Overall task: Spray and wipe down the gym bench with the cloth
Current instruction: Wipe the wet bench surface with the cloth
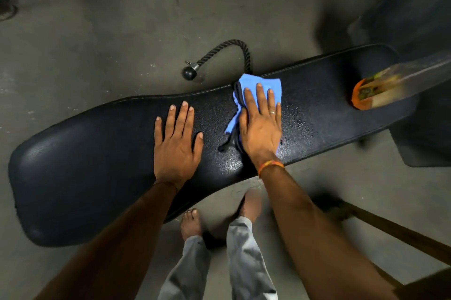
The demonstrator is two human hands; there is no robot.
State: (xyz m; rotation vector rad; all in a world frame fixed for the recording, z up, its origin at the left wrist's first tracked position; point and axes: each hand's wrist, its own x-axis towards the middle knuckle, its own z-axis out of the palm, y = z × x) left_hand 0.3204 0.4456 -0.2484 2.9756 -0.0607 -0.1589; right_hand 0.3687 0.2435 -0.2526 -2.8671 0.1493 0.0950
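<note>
though apparently sprayed already, only midway through wiping the gym bench (97, 165): left half dry-looking, right stretch wet and left to do. left hand (177, 143) flat, fingers spread, resting on it. right hand (261, 126) flat, fingers straight, pressing the blue cloth (251, 80) mid-bench. droplets (300, 124) just beside it, unwiped.
</note>
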